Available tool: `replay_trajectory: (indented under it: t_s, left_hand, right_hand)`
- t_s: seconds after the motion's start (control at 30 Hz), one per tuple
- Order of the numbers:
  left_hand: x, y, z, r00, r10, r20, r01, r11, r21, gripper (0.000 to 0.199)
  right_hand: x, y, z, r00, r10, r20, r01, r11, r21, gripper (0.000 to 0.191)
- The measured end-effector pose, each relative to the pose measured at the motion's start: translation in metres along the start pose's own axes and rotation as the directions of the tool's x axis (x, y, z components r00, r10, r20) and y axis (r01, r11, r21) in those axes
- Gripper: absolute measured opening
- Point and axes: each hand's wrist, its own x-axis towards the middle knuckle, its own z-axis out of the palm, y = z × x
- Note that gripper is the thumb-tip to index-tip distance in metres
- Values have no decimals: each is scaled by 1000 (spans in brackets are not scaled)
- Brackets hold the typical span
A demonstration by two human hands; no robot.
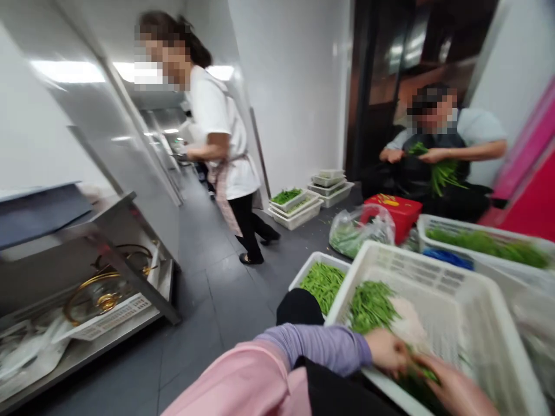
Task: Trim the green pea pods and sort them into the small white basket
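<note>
Steel rack (125, 271) at eight o'clock, with a gold-rimmed glass lid (97, 296) on its lower shelf, and a person (225, 133) in a white top mid-stride at eleven. Another person (466, 133) sits at two, holding a green bunch (444, 173) behind a red stool (407, 216); that stool and a clear bag of greens (362, 231) stand between them and the big white basket (472, 289) at four. Said basket has a heap of cut greens (375, 306) at its ten o'clock side, beside a smaller tray of green pieces (323, 286). Right hand (455, 384) is closed round some green stalks (427, 372) over the basket's near end; left hand (388, 349) meets it, too blurry to tell its grip.
</note>
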Motion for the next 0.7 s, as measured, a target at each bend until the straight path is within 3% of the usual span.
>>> replay_trajectory:
  t_s: [0.07,0.23,0.37,0.43,0.5,0.57,0.63,0.7]
  left_hand:
    - [-9,10,-8,998,-46,-38,37,976,-217,17]
    - [7,8,-22,998,63,-11,-62,929,-365,15]
    - [13,-1,-19,989,142,32,-115,897,-427,14]
    - [17,-3,-18,984,177,35,-146,893,-425,13]
    - [24,-7,-18,980,196,42,-173,932,-319,16]
    - [34,-15,-21,983,177,37,-177,984,-13,18]
    - [44,-27,-24,991,135,18,-134,943,305,15]
    - [51,-38,-27,994,107,-5,-94,892,442,7]
  right_hand:
    - [-8,-22,-14,996,-2,-88,-5,997,-73,40]
    - [-5,-46,-36,987,70,-146,-83,993,-83,30]
    - [-1,-48,-33,963,135,-232,-103,984,142,17]
    - [1,-49,-27,931,247,-270,-147,928,342,12]
    - [6,-50,-23,869,438,-229,-237,776,584,16]
    - [11,-51,-23,799,585,-138,-262,546,796,24]
    - [15,-51,-27,764,637,-103,-184,368,912,30]
    - [18,-51,-34,771,627,-111,-112,304,946,36]
